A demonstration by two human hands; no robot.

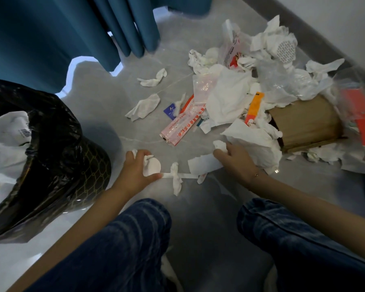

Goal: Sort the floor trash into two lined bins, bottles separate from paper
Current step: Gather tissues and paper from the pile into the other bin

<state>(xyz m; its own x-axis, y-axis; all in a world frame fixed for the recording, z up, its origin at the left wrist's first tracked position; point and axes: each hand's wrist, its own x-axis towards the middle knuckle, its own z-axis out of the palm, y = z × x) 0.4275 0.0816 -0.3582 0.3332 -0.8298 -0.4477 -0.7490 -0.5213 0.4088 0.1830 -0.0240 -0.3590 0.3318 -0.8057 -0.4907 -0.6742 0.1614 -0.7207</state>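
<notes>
Gripping tissue wads in both hands, left (138, 165) and right (233, 158), fingers curled; loose scraps (176, 178) between could drop before the bin (57, 144), near left.

red Chinese print on pink wrapper (180, 127), characters unreadable

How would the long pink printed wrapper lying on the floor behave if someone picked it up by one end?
The pink wrapper is probably light and floppy: it looks like thin, glossy film lying flat. It would likely droop and may feel slippery.
</notes>
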